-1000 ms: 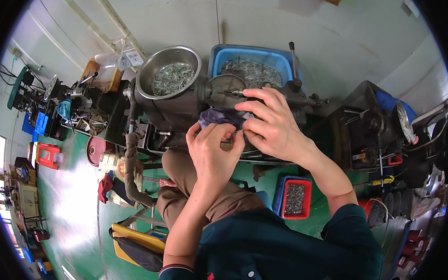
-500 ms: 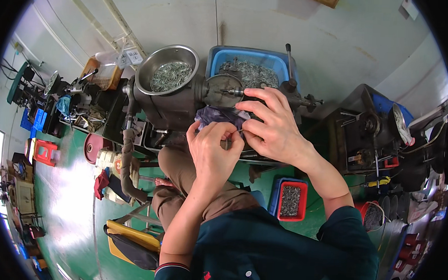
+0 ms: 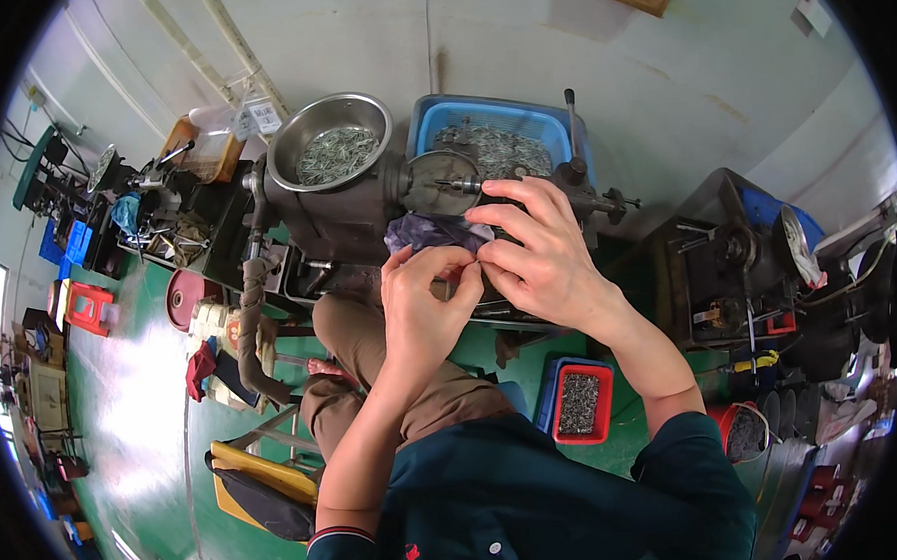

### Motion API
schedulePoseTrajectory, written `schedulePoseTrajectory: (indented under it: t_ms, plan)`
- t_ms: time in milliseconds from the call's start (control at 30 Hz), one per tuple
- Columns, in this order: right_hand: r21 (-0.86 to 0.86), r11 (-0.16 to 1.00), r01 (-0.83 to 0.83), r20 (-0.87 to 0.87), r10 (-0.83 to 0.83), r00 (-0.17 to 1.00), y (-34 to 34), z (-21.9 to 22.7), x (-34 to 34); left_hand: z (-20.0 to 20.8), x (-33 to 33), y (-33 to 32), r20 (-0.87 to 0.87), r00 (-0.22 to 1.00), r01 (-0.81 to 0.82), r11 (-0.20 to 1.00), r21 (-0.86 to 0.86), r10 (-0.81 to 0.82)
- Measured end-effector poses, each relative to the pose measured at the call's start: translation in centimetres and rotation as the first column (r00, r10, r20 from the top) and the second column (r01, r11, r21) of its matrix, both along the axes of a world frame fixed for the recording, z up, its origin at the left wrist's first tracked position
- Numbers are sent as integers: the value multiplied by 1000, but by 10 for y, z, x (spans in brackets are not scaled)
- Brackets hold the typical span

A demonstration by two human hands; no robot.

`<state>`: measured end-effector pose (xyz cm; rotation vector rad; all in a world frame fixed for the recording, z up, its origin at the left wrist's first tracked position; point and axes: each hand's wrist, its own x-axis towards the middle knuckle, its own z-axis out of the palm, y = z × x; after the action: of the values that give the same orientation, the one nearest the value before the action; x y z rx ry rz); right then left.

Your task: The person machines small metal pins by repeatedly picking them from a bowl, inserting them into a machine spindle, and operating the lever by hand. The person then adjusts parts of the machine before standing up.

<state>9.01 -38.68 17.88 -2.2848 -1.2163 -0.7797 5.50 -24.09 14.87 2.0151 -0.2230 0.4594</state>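
Note:
My left hand (image 3: 423, 294) is closed in a pinch, thumb and forefinger tips pressed together. Against those tips meet the thumb and a lower finger of my right hand (image 3: 545, 249); whatever lies between them is too small to make out. The upper fingers of the right hand stretch to the front of a small chuck (image 3: 461, 183) on the bench machine (image 3: 346, 220). Just behind the left fingers lies a crumpled dark purple cloth (image 3: 435, 233). A steel bowl (image 3: 381, 117) of thin metal pins stands on the machine, and a blue basket (image 3: 431, 107) with similar pins sits behind the chuck.
A lever (image 3: 572, 120) rises right of the basket. Below the bench, a red bin (image 3: 603, 407) of small metal bits stands on the green floor. A wrapped pipe (image 3: 252, 316) runs down at left. Another machine (image 3: 735, 252) stands to the right.
The left hand's thumb and forefinger have drawn into a tighter pinch against the right hand's fingertips. The right hand's upper fingers remain by the chuck. The whole view has shifted slightly.

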Motion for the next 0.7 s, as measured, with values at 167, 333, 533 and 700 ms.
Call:
schedulePoseTrajectory:
  t_ms: [167,333,533,700]
  plan:
    - [32,999,-19,-1,19,1000,-4,1,-3,5,-3,-2,-27,1000,6,1000,-5,-6]
    - [117,988,-104,34,101,994,-18,-6,-1,1,0,-8,-83,995,57,997,50,-53]
    - [152,972,-181,30,179,983,-7,-10,-1,0,-4,-5,-3,997,79,994,71,-79]
    - [158,979,-126,66,117,991,-20,-9,0,4,4,-17,-22,989,146,987,70,-145]
